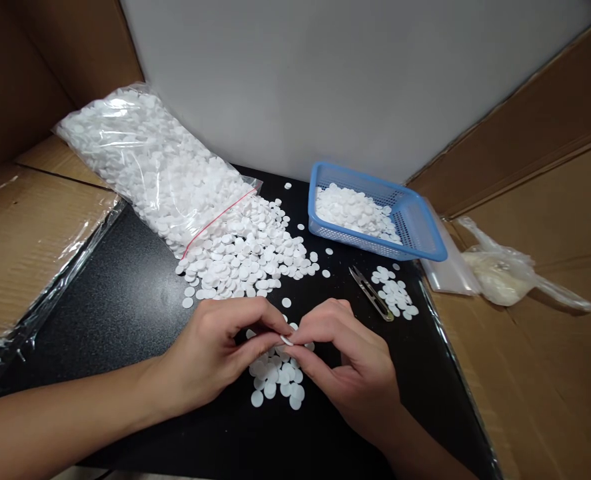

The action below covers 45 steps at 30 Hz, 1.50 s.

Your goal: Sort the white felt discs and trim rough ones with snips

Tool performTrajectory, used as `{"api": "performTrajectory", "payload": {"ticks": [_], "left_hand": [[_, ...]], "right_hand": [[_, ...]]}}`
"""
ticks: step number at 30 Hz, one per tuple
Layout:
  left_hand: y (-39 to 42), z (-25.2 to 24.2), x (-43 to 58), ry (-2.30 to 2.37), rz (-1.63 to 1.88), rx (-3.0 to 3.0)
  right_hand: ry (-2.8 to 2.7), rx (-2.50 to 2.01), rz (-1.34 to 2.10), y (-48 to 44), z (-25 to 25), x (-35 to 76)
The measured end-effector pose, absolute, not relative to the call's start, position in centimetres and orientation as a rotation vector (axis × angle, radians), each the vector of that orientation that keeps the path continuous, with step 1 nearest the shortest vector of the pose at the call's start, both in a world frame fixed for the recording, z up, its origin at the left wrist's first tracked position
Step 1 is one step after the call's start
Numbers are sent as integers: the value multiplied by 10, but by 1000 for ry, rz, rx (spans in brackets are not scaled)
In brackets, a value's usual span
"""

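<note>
My left hand (215, 350) and my right hand (348, 360) meet over the black table (125, 300), fingertips pinched together on one small white disc (286, 340). Both hands are closed on it. Under them lies a small heap of white discs (275, 380). A large spill of the same discs (248, 257) spreads from the open mouth of a clear zip bag (150, 167) at the back left. A little to the right of my right hand lie thread snips (372, 293) beside a few more white discs (394, 293).
A blue plastic basket (420, 230) holding white discs stands at the back right. Cardboard boxes flank the table on both sides. A crumpled clear bag (500, 273) with pale contents lies on the right cardboard. A white wall rises behind.
</note>
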<state>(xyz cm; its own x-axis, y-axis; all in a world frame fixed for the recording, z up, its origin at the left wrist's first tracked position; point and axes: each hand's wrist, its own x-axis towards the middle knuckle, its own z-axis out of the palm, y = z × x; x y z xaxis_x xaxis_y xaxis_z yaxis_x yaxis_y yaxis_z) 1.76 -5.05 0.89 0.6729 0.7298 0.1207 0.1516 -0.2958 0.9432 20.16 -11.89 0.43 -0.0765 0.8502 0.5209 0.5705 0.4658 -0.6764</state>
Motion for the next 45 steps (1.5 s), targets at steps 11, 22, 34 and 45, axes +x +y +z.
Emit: {"api": "performTrajectory", "payload": {"ticks": [11, 22, 34, 45], "left_hand": [[-50, 10, 18, 648, 672, 1801], [-49, 12, 18, 635, 629, 1631], [-51, 11, 25, 692, 344, 694], [-51, 9, 21, 740, 340, 555]], "right_hand": [[-1804, -1233, 299, -120, 5, 203], [-1826, -1239, 279, -118, 9, 208], [-1484, -2201, 10, -102, -48, 332], [-1412, -2209, 172, -101, -53, 333]]}}
